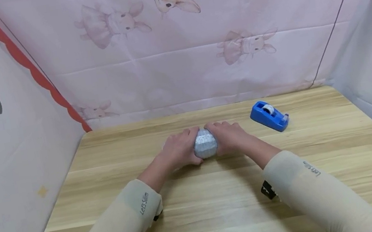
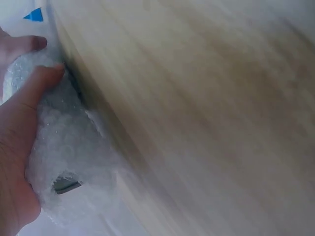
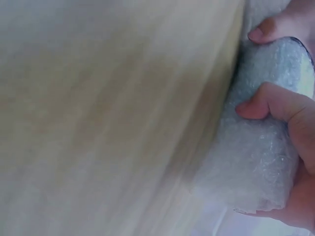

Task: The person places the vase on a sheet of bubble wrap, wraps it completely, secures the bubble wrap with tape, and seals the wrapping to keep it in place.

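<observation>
Both hands hold one roll-shaped bundle in bubble wrap [image 1: 205, 144], lying crosswise on the table. My left hand [image 1: 181, 148] grips its left part, and my right hand [image 1: 227, 137] grips its right part. In the left wrist view the bubble wrap [image 2: 69, 137] covers something, and a small dark patch shows through an opening near the end. The right wrist view shows the right thumb [image 3: 266, 101] pressed on the bubble wrap [image 3: 251, 157], with the left thumb [image 3: 270, 29] farther along it. What lies inside is mostly hidden.
A blue tape dispenser [image 1: 269, 116] with a roll of tape stands at the back right of the wooden table [image 1: 204, 227]. Printed cloth walls [image 1: 173, 81] enclose the table at the back and both sides.
</observation>
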`<action>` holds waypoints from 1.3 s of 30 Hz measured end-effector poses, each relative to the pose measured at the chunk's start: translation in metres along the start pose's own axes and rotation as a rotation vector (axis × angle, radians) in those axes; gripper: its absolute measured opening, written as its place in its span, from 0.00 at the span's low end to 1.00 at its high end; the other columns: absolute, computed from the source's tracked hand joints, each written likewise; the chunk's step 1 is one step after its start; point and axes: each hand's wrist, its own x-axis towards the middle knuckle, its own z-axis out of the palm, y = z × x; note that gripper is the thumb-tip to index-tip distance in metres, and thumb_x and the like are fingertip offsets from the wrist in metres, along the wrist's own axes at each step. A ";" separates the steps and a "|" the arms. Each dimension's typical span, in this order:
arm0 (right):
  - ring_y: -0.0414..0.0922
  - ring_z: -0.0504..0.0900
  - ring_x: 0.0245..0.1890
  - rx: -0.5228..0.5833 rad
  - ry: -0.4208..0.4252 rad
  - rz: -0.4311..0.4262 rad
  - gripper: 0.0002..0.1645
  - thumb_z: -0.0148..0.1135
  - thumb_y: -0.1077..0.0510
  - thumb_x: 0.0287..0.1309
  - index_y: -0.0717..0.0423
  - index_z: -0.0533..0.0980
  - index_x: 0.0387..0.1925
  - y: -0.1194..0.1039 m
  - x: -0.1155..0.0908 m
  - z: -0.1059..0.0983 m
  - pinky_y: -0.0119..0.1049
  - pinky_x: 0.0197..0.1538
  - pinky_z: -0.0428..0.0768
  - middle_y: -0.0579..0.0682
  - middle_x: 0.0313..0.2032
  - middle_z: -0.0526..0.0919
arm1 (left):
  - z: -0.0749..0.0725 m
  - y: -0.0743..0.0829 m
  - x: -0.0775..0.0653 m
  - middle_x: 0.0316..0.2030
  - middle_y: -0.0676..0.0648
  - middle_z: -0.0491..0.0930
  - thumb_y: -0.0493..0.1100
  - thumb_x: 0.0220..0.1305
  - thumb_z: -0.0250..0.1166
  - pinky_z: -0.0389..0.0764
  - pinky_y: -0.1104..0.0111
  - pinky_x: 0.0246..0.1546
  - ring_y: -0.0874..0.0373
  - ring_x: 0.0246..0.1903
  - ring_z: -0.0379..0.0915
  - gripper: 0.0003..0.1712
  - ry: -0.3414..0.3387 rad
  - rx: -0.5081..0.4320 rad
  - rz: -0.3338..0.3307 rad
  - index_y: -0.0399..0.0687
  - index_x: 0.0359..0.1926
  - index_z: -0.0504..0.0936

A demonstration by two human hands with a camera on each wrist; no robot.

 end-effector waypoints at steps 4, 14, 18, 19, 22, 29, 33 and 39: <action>0.50 0.78 0.46 0.038 -0.064 -0.021 0.47 0.81 0.55 0.35 0.47 0.67 0.60 0.004 0.001 -0.005 0.56 0.49 0.76 0.48 0.49 0.80 | -0.002 0.002 0.002 0.42 0.51 0.76 0.65 0.42 0.75 0.77 0.61 0.39 0.57 0.37 0.74 0.47 -0.063 -0.080 -0.030 0.51 0.59 0.66; 0.49 0.77 0.53 0.067 -0.109 -0.021 0.52 0.80 0.51 0.41 0.43 0.63 0.67 0.006 -0.005 -0.005 0.59 0.54 0.74 0.49 0.56 0.78 | -0.004 -0.004 0.009 0.39 0.56 0.77 0.65 0.38 0.75 0.76 0.63 0.37 0.61 0.35 0.73 0.42 -0.133 -0.150 -0.026 0.56 0.53 0.70; 0.52 0.75 0.56 0.011 -0.068 -0.029 0.58 0.79 0.48 0.42 0.40 0.57 0.73 0.008 -0.008 -0.002 0.60 0.56 0.72 0.52 0.60 0.75 | -0.006 -0.007 0.012 0.39 0.56 0.77 0.64 0.38 0.76 0.76 0.65 0.38 0.61 0.36 0.74 0.43 -0.159 -0.219 -0.033 0.56 0.54 0.70; 0.53 0.74 0.57 -0.002 -0.055 -0.033 0.59 0.79 0.48 0.42 0.40 0.56 0.74 0.008 -0.009 -0.002 0.60 0.56 0.71 0.53 0.60 0.74 | -0.006 -0.008 0.013 0.39 0.57 0.77 0.64 0.38 0.77 0.76 0.65 0.38 0.61 0.36 0.74 0.43 -0.168 -0.240 -0.042 0.56 0.54 0.70; 0.54 0.73 0.58 -0.042 -0.018 -0.046 0.61 0.79 0.47 0.42 0.40 0.55 0.74 0.009 -0.010 0.000 0.62 0.58 0.69 0.54 0.61 0.73 | -0.008 -0.010 0.015 0.39 0.57 0.77 0.63 0.37 0.78 0.77 0.66 0.38 0.61 0.36 0.74 0.43 -0.193 -0.290 -0.068 0.57 0.54 0.70; 0.56 0.75 0.57 -0.142 0.038 -0.069 0.60 0.77 0.45 0.45 0.39 0.53 0.75 0.003 -0.015 0.000 0.65 0.59 0.67 0.55 0.60 0.75 | -0.008 -0.014 0.015 0.40 0.55 0.78 0.63 0.35 0.78 0.77 0.66 0.36 0.60 0.36 0.75 0.45 -0.241 -0.367 -0.091 0.54 0.55 0.70; 0.58 0.76 0.57 -0.201 0.077 -0.095 0.57 0.75 0.46 0.48 0.40 0.53 0.75 -0.002 -0.018 -0.001 0.67 0.58 0.67 0.56 0.59 0.76 | -0.008 -0.017 0.014 0.41 0.54 0.78 0.62 0.36 0.77 0.78 0.66 0.35 0.59 0.37 0.76 0.45 -0.261 -0.418 -0.105 0.52 0.56 0.70; 0.57 0.78 0.55 -0.249 0.120 -0.097 0.55 0.74 0.48 0.50 0.41 0.55 0.75 -0.003 -0.017 0.001 0.66 0.59 0.68 0.56 0.57 0.78 | -0.009 -0.019 0.016 0.43 0.52 0.77 0.61 0.39 0.76 0.79 0.66 0.36 0.58 0.38 0.77 0.45 -0.292 -0.458 -0.101 0.50 0.57 0.69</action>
